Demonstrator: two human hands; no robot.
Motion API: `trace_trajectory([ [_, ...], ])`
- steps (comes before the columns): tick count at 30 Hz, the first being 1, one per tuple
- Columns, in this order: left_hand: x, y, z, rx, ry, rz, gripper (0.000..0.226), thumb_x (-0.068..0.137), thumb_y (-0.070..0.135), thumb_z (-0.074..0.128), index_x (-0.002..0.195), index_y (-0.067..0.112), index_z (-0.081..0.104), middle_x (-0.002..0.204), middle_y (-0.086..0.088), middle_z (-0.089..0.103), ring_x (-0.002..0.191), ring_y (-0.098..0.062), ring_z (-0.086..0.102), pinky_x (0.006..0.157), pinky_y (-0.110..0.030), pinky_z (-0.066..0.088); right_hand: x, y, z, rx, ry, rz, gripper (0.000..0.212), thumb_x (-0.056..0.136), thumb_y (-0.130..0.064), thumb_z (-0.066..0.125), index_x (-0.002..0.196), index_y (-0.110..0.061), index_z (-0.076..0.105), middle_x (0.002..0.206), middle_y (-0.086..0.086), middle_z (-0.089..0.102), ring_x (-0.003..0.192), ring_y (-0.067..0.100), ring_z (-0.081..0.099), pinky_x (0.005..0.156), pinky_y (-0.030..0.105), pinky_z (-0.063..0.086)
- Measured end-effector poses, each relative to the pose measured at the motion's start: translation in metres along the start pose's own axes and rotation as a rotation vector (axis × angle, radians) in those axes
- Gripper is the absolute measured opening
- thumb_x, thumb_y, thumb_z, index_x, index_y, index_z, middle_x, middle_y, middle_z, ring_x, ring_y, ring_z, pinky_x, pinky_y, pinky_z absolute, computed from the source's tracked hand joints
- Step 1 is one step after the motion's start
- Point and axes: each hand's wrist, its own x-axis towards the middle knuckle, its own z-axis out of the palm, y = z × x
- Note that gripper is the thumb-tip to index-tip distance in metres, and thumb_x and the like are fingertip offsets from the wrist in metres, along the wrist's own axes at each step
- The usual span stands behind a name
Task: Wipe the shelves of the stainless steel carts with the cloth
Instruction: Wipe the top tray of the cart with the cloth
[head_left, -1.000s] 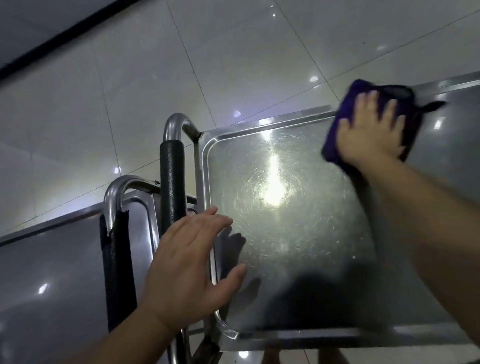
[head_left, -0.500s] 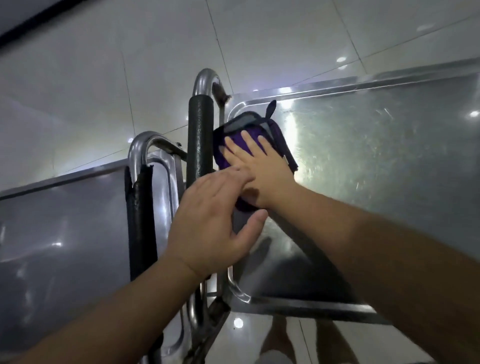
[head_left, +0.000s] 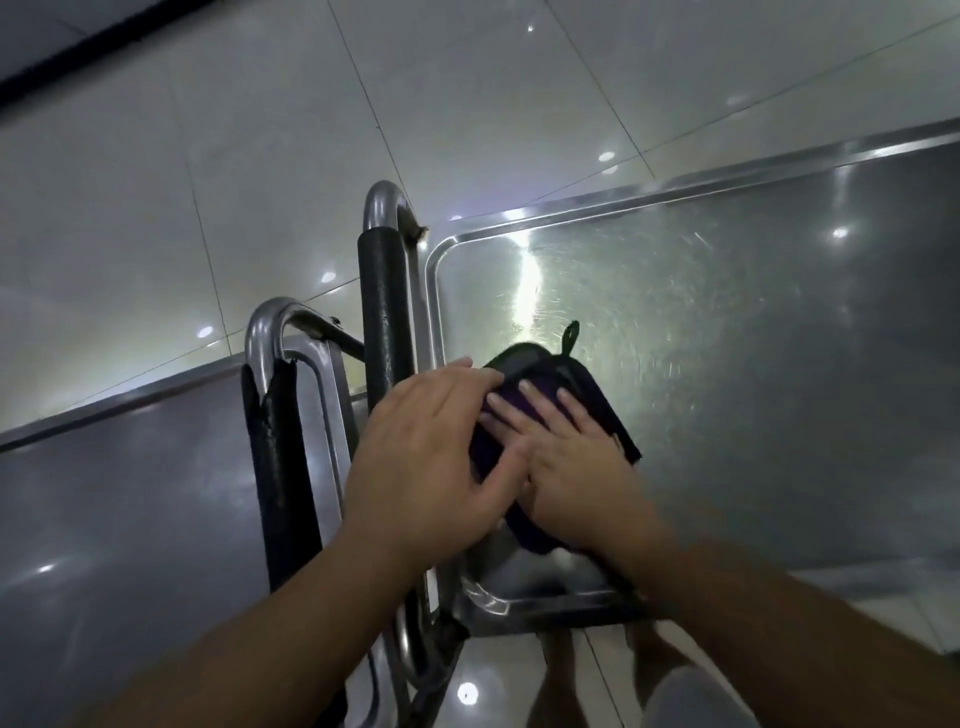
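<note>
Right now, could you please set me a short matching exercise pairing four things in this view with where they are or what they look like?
Things:
1. cloth
2. right hand
3. left hand
4. nearer cart handle

Descriptions:
A. torn black padding on a steel tube
B. purple, with a dark edge and loop
C. flat on top of the cloth
D. fingers reaching over the cloth's left edge

Pairs: 1-B, 2-C, 3-D, 4-A

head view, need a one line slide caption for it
Both hands, right hand and left hand, press a folded purple cloth flat on the stainless steel cart shelf.
</note>
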Motion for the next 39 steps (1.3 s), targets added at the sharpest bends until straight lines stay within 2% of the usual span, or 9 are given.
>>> trace_trajectory([
  [3,0.001,-0.001,0.001,0.006,0.021,0.0,0.056,0.094,0.06,0.049,0.137,0.026,0.059,0.134,0.006,0.064,0.138,-0.011,0.048,0.114,-0.03,0.029,0.086,0.049,-0.037,-0.043,0.08,0.149,0.064,0.102,-0.05,0.021,0.164,-0.034,0.027,0.171,-0.009,0.022,0.159,0.024,0.017,0.129,0.051,0.01],
  [6,0.005,-0.002,0.002,0.012,0.049,-0.018,0.056,0.095,0.059,0.049,0.138,0.025,0.059,0.136,0.007,0.063,0.141,-0.01,0.045,0.119,-0.029,0.023,0.159,0.098,-0.069,-0.064,0.042,0.274,0.063,0.105,-0.052,0.017,0.166,-0.037,0.009,0.174,-0.013,0.003,0.161,0.022,0.0,0.129,0.048,-0.001],
  [10,0.012,-0.002,0.004,0.096,0.072,-0.022,0.061,0.098,0.058,0.047,0.148,0.023,0.052,0.15,0.007,0.055,0.153,-0.012,0.032,0.127,-0.047,0.017,0.178,0.12,-0.083,-0.098,0.024,0.261,0.065,0.106,-0.054,0.014,0.166,-0.035,0.0,0.174,-0.008,-0.005,0.161,0.024,-0.007,0.129,0.05,-0.004],
  [15,0.013,0.002,0.005,0.204,0.004,-0.037,0.072,0.1,0.063,0.037,0.161,0.025,0.035,0.167,0.007,0.033,0.159,-0.008,0.011,0.129,-0.048,0.008,0.073,0.085,-0.058,-0.107,0.034,0.146,0.066,0.105,-0.053,0.02,0.167,-0.029,0.016,0.174,-0.002,0.013,0.16,0.03,0.009,0.129,0.052,0.007],
  [20,0.015,0.004,0.005,0.25,-0.03,-0.054,0.074,0.101,0.065,0.033,0.163,0.026,0.029,0.169,0.007,0.027,0.159,-0.007,0.009,0.13,-0.048,0.009,-0.12,0.037,0.006,-0.061,-0.038,-0.057,0.066,0.103,-0.051,0.043,0.164,-0.029,0.03,0.171,-0.006,0.023,0.16,0.025,0.012,0.124,0.053,0.019],
  [23,0.011,0.004,0.007,0.268,-0.038,-0.047,0.075,0.1,0.067,0.033,0.163,0.026,0.03,0.169,0.007,0.028,0.159,-0.007,0.011,0.129,-0.048,0.011,-0.154,0.05,0.014,-0.058,-0.086,-0.148,0.063,0.102,-0.051,0.049,0.161,-0.034,0.035,0.17,-0.012,0.027,0.158,0.022,0.021,0.122,0.051,0.023],
  [29,0.008,0.003,0.009,0.278,-0.043,-0.025,0.075,0.097,0.065,0.041,0.161,0.026,0.034,0.167,0.007,0.032,0.158,-0.006,0.014,0.129,-0.047,0.014,-0.036,0.126,-0.033,-0.111,-0.004,-0.023,0.06,0.102,-0.051,0.033,0.16,-0.034,0.037,0.167,-0.009,0.033,0.156,0.024,0.029,0.127,0.05,0.016],
  [34,0.01,0.005,0.01,0.297,-0.011,-0.037,0.074,0.097,0.063,0.045,0.159,0.023,0.04,0.164,0.006,0.04,0.157,-0.008,0.02,0.129,-0.044,0.014,0.094,0.207,-0.098,-0.092,0.004,0.242,0.064,0.106,-0.054,0.015,0.166,-0.036,0.006,0.174,-0.01,0.002,0.161,0.023,0.0,0.129,0.048,0.0],
  [39,0.013,0.003,0.011,0.318,0.002,-0.078,0.073,0.098,0.065,0.04,0.157,0.023,0.041,0.162,0.004,0.043,0.156,-0.01,0.024,0.128,-0.043,0.016,0.078,0.203,-0.095,-0.116,-0.011,0.238,0.066,0.106,-0.056,0.013,0.166,-0.033,0.0,0.174,-0.008,-0.004,0.161,0.024,-0.005,0.13,0.049,-0.002],
])
